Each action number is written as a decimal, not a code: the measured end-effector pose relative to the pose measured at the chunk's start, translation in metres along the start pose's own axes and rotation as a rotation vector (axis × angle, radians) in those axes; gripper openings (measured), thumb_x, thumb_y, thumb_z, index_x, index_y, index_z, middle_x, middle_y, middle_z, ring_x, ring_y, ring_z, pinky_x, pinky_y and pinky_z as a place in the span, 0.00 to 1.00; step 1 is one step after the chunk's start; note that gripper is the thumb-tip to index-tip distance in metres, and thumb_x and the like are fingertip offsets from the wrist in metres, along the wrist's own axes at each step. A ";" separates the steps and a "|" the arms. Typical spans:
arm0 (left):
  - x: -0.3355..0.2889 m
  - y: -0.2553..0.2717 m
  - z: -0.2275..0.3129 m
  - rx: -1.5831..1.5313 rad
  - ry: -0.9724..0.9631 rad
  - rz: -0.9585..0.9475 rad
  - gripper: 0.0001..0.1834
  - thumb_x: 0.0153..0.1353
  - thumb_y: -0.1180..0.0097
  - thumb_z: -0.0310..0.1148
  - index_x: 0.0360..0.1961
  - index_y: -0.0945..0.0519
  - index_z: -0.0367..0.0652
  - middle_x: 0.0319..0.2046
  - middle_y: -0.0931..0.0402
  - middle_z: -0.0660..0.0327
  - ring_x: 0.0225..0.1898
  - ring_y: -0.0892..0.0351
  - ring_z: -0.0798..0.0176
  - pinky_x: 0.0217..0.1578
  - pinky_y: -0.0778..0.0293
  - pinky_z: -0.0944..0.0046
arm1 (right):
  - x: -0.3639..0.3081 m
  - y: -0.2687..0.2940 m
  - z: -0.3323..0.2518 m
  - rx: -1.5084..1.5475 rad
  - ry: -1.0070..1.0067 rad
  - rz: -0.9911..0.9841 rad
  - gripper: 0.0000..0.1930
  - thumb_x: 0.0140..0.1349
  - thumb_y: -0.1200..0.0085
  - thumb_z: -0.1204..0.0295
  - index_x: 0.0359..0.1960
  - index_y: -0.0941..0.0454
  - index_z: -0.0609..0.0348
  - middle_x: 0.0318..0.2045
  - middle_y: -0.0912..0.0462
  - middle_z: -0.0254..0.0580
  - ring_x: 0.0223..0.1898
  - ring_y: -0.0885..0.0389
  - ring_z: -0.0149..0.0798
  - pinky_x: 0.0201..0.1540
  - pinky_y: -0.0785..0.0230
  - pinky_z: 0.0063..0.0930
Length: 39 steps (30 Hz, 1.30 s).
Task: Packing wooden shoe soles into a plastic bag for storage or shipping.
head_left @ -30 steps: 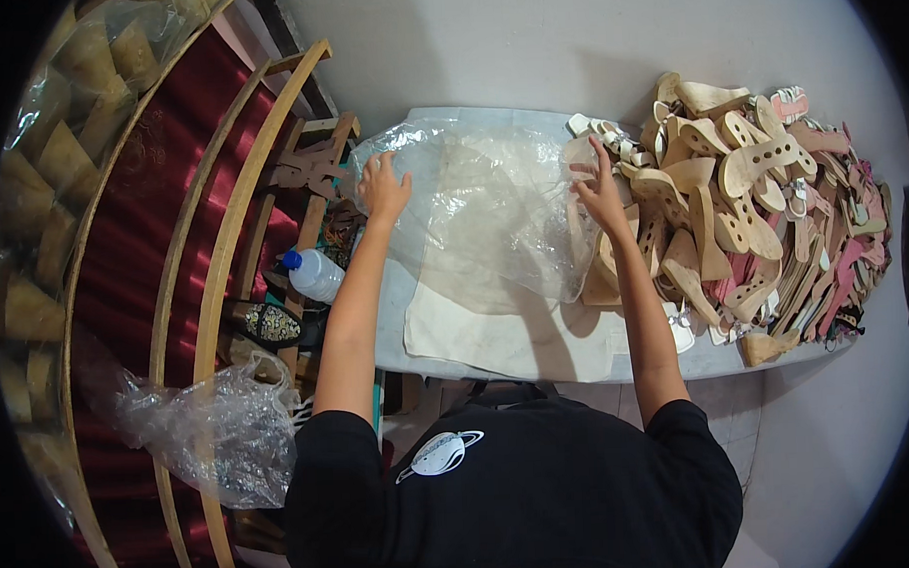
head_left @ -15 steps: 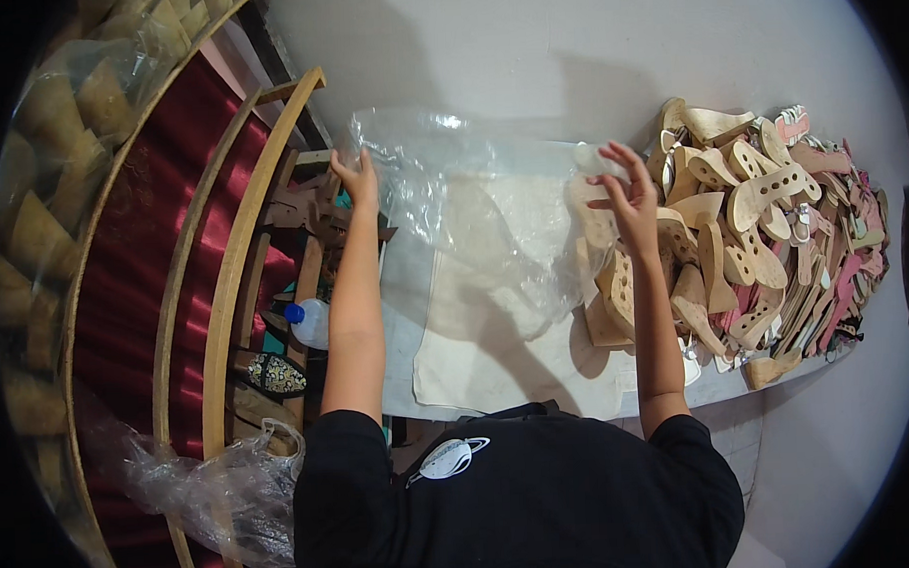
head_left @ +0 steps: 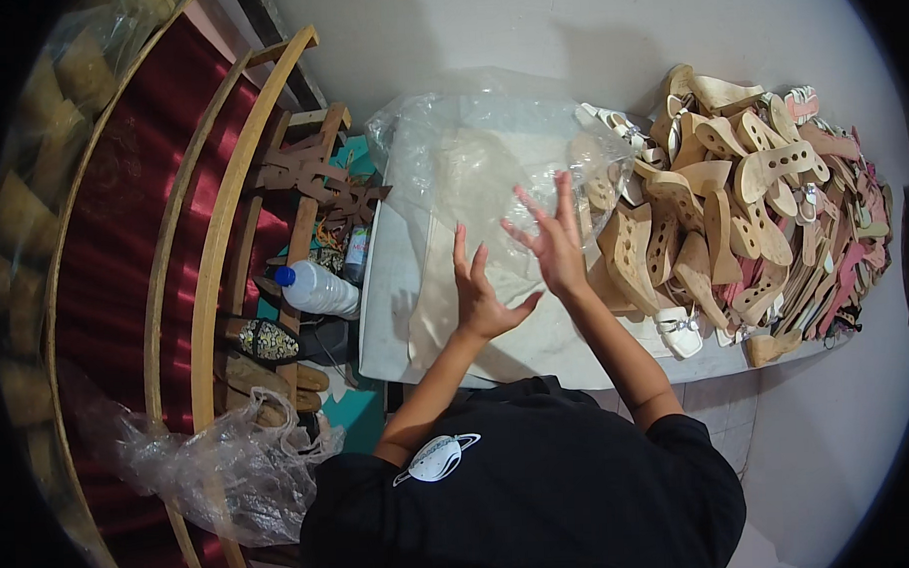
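Observation:
A clear plastic sheet (head_left: 409,135) lies spread and crinkled over the far half of the table, on top of a cream cloth (head_left: 430,305). My left hand (head_left: 487,301) is above the near part of the cloth, fingers apart and nothing held. Just right of it and a little farther away, my right hand (head_left: 555,242) is raised over the near edge of the plastic, also with spread fingers and no grip on anything. Whether its fingertips touch the plastic I cannot tell.
Wooden wedge shoe soles (head_left: 717,215) and flat sole pieces (head_left: 814,261) are heaped at the right, with a white sandal (head_left: 678,331) in front. At the left stand a wooden rack (head_left: 218,242), a blue-capped bottle (head_left: 320,292), a patterned shoe (head_left: 264,339) and a crumpled plastic bag (head_left: 251,481).
The plastic sheet, which hung near my raised, widely parted hands, has settled over the cloth. Both hands have come inward and nearer to my body, close together.

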<state>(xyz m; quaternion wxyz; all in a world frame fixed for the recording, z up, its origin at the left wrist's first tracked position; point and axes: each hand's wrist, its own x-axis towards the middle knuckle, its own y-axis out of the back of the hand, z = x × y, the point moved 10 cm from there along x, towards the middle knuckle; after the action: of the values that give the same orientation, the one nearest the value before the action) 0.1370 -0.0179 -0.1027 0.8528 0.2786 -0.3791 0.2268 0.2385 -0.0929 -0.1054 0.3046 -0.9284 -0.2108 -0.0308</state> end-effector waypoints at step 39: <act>-0.061 0.108 -0.154 0.040 0.451 0.227 0.08 0.55 0.62 0.16 0.37 0.37 0.36 0.40 0.28 0.48 0.41 0.26 0.54 0.44 0.31 0.63 | -0.062 0.118 0.012 -1.406 0.266 0.092 0.21 0.56 0.58 0.81 0.53 0.35 0.54 0.46 0.28 0.48 0.47 0.30 0.50 0.48 0.36 0.36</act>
<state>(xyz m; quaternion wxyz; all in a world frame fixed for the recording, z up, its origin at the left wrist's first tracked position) 0.1152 0.1512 -0.2030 0.8793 0.1932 -0.2034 0.3850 0.2295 -0.1946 -0.1913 -0.3418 -0.9012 -0.0628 -0.2591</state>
